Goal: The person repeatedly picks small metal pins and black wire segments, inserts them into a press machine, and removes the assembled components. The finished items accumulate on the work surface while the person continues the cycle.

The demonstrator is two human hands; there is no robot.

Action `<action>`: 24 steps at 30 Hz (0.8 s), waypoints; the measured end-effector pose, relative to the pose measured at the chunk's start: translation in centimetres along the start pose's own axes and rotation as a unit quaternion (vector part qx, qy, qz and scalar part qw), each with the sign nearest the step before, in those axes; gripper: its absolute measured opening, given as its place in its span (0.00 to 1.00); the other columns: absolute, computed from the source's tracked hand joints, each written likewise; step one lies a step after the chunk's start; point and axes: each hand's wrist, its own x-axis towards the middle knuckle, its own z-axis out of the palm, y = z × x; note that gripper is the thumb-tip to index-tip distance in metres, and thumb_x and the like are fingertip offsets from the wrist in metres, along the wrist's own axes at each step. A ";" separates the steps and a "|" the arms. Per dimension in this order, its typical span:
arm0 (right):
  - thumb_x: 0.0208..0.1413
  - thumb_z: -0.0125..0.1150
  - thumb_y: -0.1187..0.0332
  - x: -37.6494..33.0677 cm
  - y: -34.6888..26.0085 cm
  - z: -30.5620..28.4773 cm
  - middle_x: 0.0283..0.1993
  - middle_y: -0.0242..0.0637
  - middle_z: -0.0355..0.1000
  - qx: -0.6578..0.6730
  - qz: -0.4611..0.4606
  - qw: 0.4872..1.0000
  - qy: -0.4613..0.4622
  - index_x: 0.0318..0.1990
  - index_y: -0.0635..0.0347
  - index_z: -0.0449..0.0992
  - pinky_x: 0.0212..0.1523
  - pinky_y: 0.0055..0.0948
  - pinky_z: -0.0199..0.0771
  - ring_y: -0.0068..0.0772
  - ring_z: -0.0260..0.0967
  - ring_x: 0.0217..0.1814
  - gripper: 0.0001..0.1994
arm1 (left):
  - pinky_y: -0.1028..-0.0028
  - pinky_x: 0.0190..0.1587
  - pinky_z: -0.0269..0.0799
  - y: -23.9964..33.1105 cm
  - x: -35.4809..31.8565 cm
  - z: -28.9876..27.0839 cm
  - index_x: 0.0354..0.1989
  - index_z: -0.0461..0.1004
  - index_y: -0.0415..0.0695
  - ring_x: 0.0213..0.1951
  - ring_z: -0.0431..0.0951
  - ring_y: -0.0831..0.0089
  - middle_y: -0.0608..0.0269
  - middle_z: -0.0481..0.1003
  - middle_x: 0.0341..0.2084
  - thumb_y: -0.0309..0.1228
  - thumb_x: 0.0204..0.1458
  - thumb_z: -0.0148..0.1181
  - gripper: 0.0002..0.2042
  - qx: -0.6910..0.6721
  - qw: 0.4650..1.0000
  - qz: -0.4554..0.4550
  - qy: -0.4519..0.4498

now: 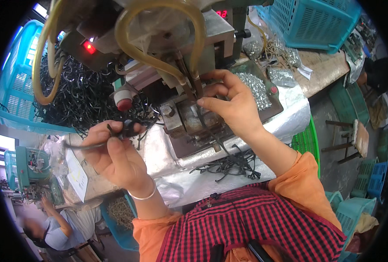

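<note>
Right hand [233, 102] pinching a black wire [208, 131] end into the press die [189, 115] mid-bench; left hand [115, 150] gripping the wire bundle [126, 129] near the bench's left edge; keeping fingertips off the die, wire seated straight.

The person wore an orange shirt [310, 183] with short sleeves, a red-and-black checked apron [251, 222], and a thin white bracelet [143, 195] above the left hand [115, 155].

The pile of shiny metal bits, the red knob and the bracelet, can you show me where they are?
pile of shiny metal bits [256, 89]: head view, middle of the heap on the tray.
red knob [124, 104]: head view, its round red end.
bracelet [145, 195]: head view, band around the left wrist.
</note>
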 end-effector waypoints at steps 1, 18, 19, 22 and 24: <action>0.51 0.65 0.79 -0.2 -0.3 0.4 0.37 0.34 0.79 0.040 0.019 0.999 -0.006 0.56 0.67 0.69 0.46 0.22 0.73 0.22 0.75 0.41 0.23 | 0.64 0.42 0.83 0.7 0.8 1.1 0.45 0.65 0.39 0.40 0.76 0.68 0.51 0.71 0.39 0.24 0.61 0.56 0.08 0.029 0.999 0.027 -0.023; 0.47 0.69 0.71 -0.4 5.8 -11.4 0.52 0.47 0.75 -0.552 -0.179 0.803 0.139 0.35 0.57 0.81 0.57 0.44 0.69 0.52 0.68 0.60 0.07 | 0.73 0.19 0.62 -2.2 -2.7 4.4 0.34 0.78 0.41 0.18 0.68 0.70 0.56 0.82 0.39 0.21 0.39 0.67 0.11 0.252 0.863 0.256 -0.354; 0.47 0.69 0.71 -0.2 5.7 -11.3 0.52 0.46 0.75 -0.521 -0.151 0.826 0.152 0.34 0.57 0.81 0.57 0.43 0.69 0.51 0.69 0.58 0.06 | 0.73 0.19 0.63 -2.2 -2.7 4.5 0.34 0.78 0.41 0.18 0.69 0.70 0.57 0.82 0.38 0.21 0.39 0.67 0.11 0.247 0.867 0.247 -0.355; 0.50 0.68 0.71 -0.3 6.9 -12.3 0.49 0.46 0.76 -0.480 -0.164 0.846 0.165 0.35 0.61 0.80 0.57 0.42 0.69 0.51 0.71 0.55 0.06 | 0.73 0.19 0.63 -1.7 -2.5 4.6 0.34 0.78 0.41 0.19 0.70 0.70 0.58 0.81 0.38 0.22 0.39 0.67 0.11 0.244 0.874 0.216 -0.361; 0.51 0.68 0.70 -0.7 6.5 -12.2 0.55 0.50 0.72 -0.532 -0.195 0.810 0.147 0.40 0.61 0.79 0.60 0.45 0.67 0.54 0.67 0.61 0.09 | 0.73 0.21 0.66 -1.7 -2.2 4.8 0.33 0.78 0.41 0.20 0.72 0.70 0.58 0.81 0.38 0.24 0.41 0.66 0.09 0.238 0.876 0.218 -0.359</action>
